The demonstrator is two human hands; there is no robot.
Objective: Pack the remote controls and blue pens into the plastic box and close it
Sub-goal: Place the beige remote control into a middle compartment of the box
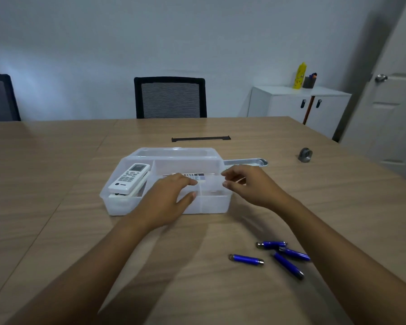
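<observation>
A clear plastic box (204, 205) stands at the table's middle. Its hinged lid (174, 154) is tilted partway over it. Two white remote controls (129, 178) lie stacked in the left compartment. A dark striped label shows through the lid between my hands. My left hand (167, 198) holds the lid's front edge, fingers on top and thumb below. My right hand (251, 186) grips the same edge at its right corner. Several blue pens (246, 258) lie loose on the table near my right forearm.
A metal tray (256, 161) sticks out behind the box on the right. A small grey object (305, 155) sits far right, and a black strip (201, 138) lies farther back. A black chair (170, 97) stands beyond the table.
</observation>
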